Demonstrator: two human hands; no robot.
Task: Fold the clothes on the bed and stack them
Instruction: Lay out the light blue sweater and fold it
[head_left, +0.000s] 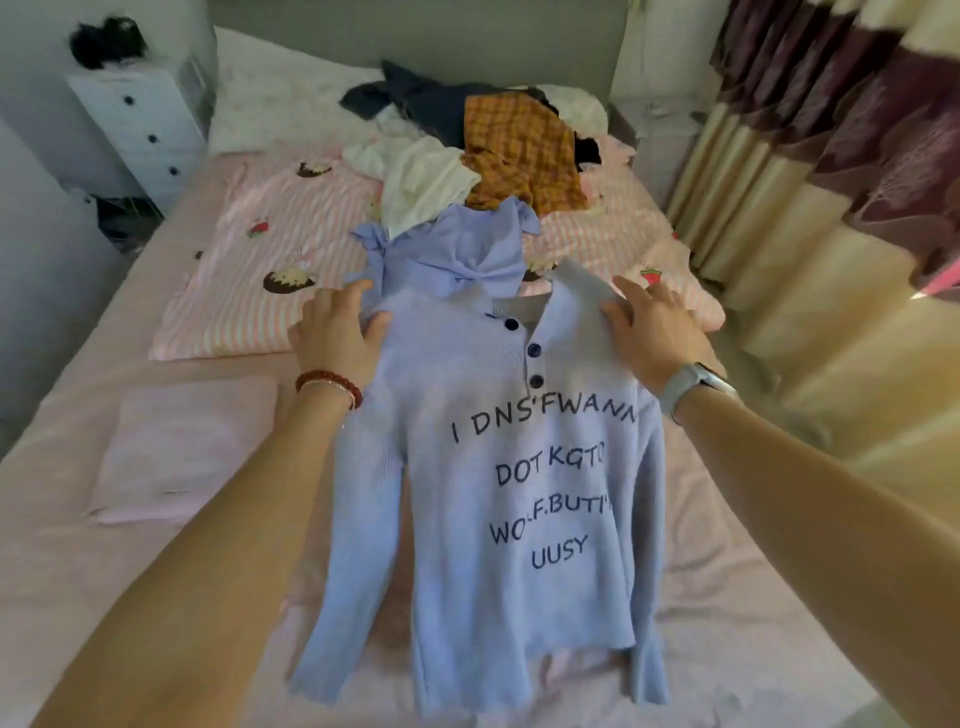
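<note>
A light blue knit sweater with dark buttons and dark lettering is spread front-up on the pink bed, its sleeves trailing toward me. My left hand pinches its left shoulder and my right hand pinches its right shoulder beside the collar. Behind the collar lies another light blue garment, crumpled. Further back is a pile of unfolded clothes: a white piece, an orange plaid one and dark ones. A folded pink garment lies flat to the left of the sweater.
A pink striped quilt with strawberry prints covers the bed's middle, under the pile. A white drawer unit stands at the far left beside the bed. Curtains hang along the right side. A white pillow is at the head.
</note>
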